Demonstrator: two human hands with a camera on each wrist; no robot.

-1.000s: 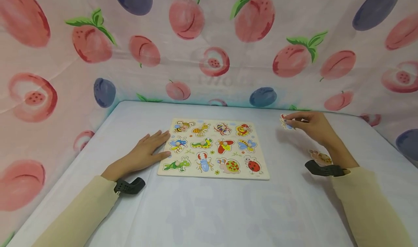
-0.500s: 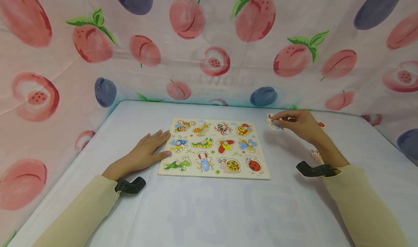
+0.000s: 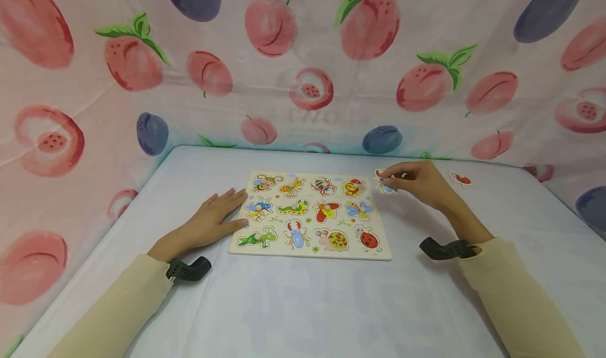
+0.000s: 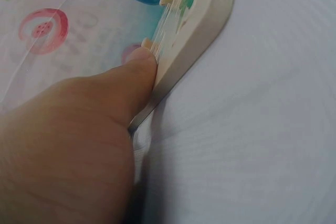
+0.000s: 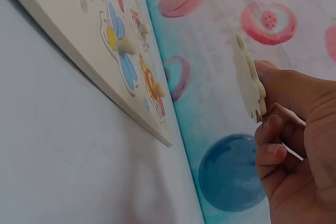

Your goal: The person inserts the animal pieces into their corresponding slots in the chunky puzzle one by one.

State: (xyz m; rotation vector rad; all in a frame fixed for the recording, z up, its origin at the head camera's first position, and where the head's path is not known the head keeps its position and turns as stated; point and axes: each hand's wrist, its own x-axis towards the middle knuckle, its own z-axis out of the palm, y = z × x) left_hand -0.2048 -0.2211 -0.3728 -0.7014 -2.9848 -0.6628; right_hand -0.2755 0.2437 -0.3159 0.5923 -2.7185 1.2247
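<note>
A wooden peg puzzle board (image 3: 279,252) printed with insects lies flat on the white cloth. My left hand (image 3: 208,221) rests at its left side, fingers spread, fingertips and thumb touching the edge. In the left wrist view the thumb (image 4: 139,69) lies against the board's rim (image 4: 210,19). My right hand (image 3: 418,183) pinches a red-and-blue beetle puzzle piece (image 3: 385,184) by its knob, just right of the board's upper right corner. The right wrist view shows that piece (image 5: 248,77) nearly edge-on, raised, apart from the board (image 5: 79,61).
A ladybug puzzle piece (image 3: 461,179) lies at the back right, beyond my right wrist. Several knobbed pieces sit in the board's upper rows; the bottom-row beetle outline (image 3: 296,237) shows no knob. A fruit-print cloth wall (image 3: 350,90) rises behind the table.
My right hand has moved left with the beetle piece, closer to the board. The ladybug piece has come into view behind it, while a snail piece is now hidden by the forearm. My left hand stays put.
</note>
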